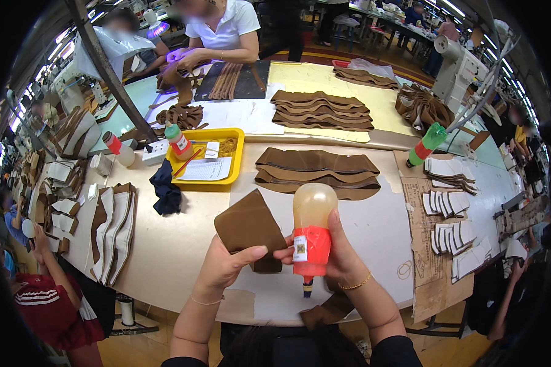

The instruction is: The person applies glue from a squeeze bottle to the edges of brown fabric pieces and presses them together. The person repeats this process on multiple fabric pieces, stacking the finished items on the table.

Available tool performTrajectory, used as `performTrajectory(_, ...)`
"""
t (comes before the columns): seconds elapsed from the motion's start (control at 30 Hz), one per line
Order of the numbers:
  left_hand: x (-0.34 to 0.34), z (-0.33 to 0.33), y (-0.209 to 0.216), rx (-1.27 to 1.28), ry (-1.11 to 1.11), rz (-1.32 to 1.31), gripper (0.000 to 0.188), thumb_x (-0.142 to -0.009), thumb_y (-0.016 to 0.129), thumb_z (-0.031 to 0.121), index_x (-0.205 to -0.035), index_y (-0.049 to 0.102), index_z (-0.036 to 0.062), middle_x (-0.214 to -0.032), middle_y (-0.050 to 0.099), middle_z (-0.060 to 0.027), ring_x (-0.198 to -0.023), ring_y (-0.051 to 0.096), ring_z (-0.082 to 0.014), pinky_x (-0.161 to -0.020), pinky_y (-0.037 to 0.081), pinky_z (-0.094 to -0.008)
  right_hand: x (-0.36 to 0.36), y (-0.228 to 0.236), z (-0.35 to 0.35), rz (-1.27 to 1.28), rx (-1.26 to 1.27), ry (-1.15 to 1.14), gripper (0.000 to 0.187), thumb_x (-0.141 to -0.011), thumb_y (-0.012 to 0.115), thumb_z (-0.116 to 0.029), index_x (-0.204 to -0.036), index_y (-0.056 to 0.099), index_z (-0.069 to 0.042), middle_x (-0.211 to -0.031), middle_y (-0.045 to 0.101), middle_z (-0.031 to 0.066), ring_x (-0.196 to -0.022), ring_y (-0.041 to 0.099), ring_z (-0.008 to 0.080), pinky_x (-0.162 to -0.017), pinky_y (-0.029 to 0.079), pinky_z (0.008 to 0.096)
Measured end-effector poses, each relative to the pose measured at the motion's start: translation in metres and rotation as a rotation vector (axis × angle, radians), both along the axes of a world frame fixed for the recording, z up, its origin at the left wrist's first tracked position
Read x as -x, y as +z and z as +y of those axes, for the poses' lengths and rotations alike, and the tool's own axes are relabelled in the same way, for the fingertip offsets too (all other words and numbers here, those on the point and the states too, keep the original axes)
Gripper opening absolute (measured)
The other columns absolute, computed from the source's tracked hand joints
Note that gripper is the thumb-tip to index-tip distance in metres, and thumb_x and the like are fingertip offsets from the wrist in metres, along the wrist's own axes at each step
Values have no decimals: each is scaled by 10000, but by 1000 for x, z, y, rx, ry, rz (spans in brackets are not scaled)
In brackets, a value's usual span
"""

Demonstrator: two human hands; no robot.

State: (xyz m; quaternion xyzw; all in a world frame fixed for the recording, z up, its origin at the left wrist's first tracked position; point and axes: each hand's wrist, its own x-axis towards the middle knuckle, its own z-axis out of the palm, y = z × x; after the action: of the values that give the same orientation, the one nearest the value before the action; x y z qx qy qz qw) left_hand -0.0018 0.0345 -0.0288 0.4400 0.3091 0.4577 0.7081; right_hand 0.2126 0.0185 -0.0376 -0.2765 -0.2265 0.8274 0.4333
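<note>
In my right hand (345, 255) is a squeeze bottle (314, 208) of yellowish liquid, held upside down with its dark nozzle pointing down; a red wrap and a label go round its neck end. My left hand (223, 264) grips a brown leather-like piece (248, 223) between thumb and fingers, just left of the bottle. Under the bottle, a brown strip (327, 311) lies at the table's near edge, partly hidden by my right forearm. Beyond my hands, wavy brown bands (317, 165) lie stacked on the table.
A yellow tray (239, 156) holds another bottle, paper and a red pen. Dark cloth (165, 188) lies beside it. White-backed pieces (113, 226) are at left, more piles on cardboard (425, 263) at right, near a green bottle (427, 145). A co-worker (223, 30) works opposite.
</note>
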Motion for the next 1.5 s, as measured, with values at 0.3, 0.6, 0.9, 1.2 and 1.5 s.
performTrajectory(0.3,17,-14,25,126,-174,-19,760,-589,757,-1,-1260,401,-26,-1156,538,-102,-1076,519,-189,-928,422,-324,-12,30,32,-192,-347,-500,870,-728,361,-793,-1111,471,-19,-1005,558,112,-797,613,192,-678,537,323)
performTrajectory(0.6,13,-25,29,177,-202,-49,777,-575,762,44,-1263,405,-18,-1148,553,-105,-1071,535,-193,-939,419,-327,-7,53,68,-585,-869,-674,884,-726,485,-734,-1271,360,-49,-1098,539,114,-980,561,190,-812,498,344)
performTrajectory(0.9,12,-27,28,159,-241,-68,767,-575,759,65,-1255,415,-19,-1141,559,-105,-1071,537,-195,-948,413,-335,11,62,67,-450,-853,-677,770,-722,602,-667,-1059,511,19,-940,568,40,-863,531,115,-757,444,265)
performTrajectory(1.2,14,-27,23,163,-210,-54,766,-573,752,65,-1255,415,-20,-1143,554,-107,-1085,526,-199,-952,403,-336,5,43,53,-582,-759,-566,919,-708,501,-747,-1256,371,-20,-1115,518,97,-997,559,208,-828,495,363)
performTrajectory(1.5,10,-26,23,158,-191,-85,748,-581,736,54,-1250,414,-33,-1144,556,-123,-1071,540,-208,-944,416,-337,12,39,35,-547,-691,-651,928,-693,422,-806,-1185,427,-19,-960,573,97,-864,585,179,-733,507,327)
